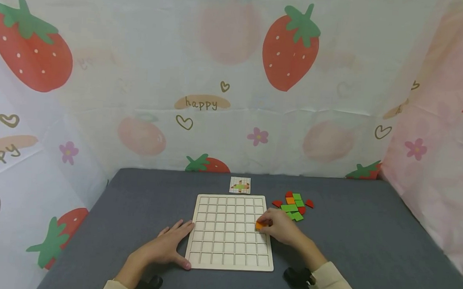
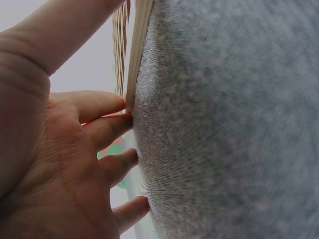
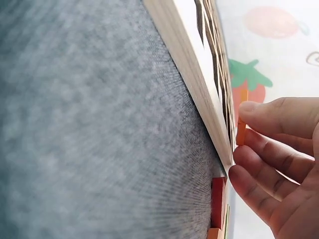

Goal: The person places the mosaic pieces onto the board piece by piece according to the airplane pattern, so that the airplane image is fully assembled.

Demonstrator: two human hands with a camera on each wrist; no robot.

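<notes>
A pale wooden grid board with square cells lies flat on the dark grey table. My right hand pinches a small orange tile between thumb and fingers, over the right-hand column of cells. In the right wrist view the orange tile stands edge-on between thumb and fingertips, close to the board's side. My left hand lies with spread fingers at the board's left edge, thumb by the near corner. Its fingertips touch the board's side in the left wrist view.
Right of the board's far corner lie several loose tiles: green ones, red quarter-rounds and an orange square. A small picture card with a coloured pattern lies behind the board. Strawberry-print cloth hangs around the table.
</notes>
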